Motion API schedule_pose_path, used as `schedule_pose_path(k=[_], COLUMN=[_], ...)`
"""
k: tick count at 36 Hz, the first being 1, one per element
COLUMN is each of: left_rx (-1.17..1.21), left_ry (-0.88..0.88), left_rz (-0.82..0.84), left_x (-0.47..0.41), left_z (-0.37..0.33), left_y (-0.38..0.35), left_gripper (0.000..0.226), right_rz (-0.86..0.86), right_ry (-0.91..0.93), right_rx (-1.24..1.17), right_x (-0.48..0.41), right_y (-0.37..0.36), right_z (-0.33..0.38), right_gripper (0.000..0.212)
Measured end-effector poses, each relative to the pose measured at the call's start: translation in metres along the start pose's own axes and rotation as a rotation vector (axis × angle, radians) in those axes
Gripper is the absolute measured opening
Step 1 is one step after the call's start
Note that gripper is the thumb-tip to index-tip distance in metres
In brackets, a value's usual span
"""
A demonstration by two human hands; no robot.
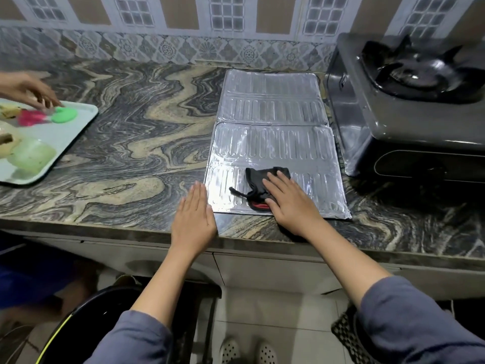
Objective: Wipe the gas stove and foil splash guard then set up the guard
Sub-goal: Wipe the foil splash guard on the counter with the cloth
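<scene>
Lying flat in the middle of the frame, the one foil splash guard [273,132] shows two ribbed panels, one behind the other. Its near edge sits just inside the front edge of the counter [131,127], and its right edge runs close beside the one gas stove [409,122] at the upper right. A wide stretch of bare counter separates the guard from the one tray [65,132] at the left edge. The right hand [291,203] presses one black cloth [257,179] onto the near panel with straight fingers. The left hand [194,219] rests flat and open at the guard's lower left corner, perhaps touching its edge. Another person's hand [29,90] reaches over the tray at the upper left, making three hands in all.
</scene>
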State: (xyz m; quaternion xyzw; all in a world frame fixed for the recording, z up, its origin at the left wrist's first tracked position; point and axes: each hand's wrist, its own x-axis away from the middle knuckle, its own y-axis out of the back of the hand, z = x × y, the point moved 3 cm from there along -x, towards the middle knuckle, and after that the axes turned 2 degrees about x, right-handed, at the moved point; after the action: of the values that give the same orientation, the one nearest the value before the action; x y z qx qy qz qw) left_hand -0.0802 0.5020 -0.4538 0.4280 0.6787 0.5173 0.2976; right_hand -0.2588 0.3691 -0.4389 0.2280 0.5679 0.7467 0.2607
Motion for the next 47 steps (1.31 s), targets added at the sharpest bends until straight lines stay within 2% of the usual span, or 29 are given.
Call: schedule_pose_path(k=[5, 13, 20, 30, 35, 41, 47], left_rx=[0.012, 0.041, 0.054, 0.132, 0.191, 0.275, 0.348], left_ry=[0.006, 0.009, 0.018, 0.106, 0.152, 0.188, 0.131], left_rz=[0.001, -0.006, 0.002, -0.036, -0.064, -0.038, -0.096], left_x=[0.0, 0.001, 0.003, 0.017, 0.023, 0.021, 0.01], left_z=[0.0, -0.001, 0.0, 0.011, 0.014, 0.013, -0.003], left_y=[0.0, 0.003, 0.004, 0.007, 0.013, 0.021, 0.043], left_gripper=[0.055, 0.054, 0.055, 0.056, 0.056, 0.057, 0.054], right_rz=[-0.014, -0.072, -0.178, -0.194, -0.191, -0.348, -0.359], right_ry=[-0.144, -0.311, -0.509, -0.404, -0.379, -0.452, -0.366], right_rx=[0.021, 0.004, -0.103, -0.209, -0.362, -0.435, -0.473], right_x=[0.021, 0.045, 0.063, 0.038, 0.03, 0.032, 0.025], right_y=[0.008, 0.017, 0.013, 0.012, 0.022, 0.048, 0.089], right_z=[-0.028, -0.048, -0.049, -0.029, -0.026, -0.031, -0.022], right_gripper=[0.053, 0.056, 0.06, 0.063, 0.049, 0.028, 0.024])
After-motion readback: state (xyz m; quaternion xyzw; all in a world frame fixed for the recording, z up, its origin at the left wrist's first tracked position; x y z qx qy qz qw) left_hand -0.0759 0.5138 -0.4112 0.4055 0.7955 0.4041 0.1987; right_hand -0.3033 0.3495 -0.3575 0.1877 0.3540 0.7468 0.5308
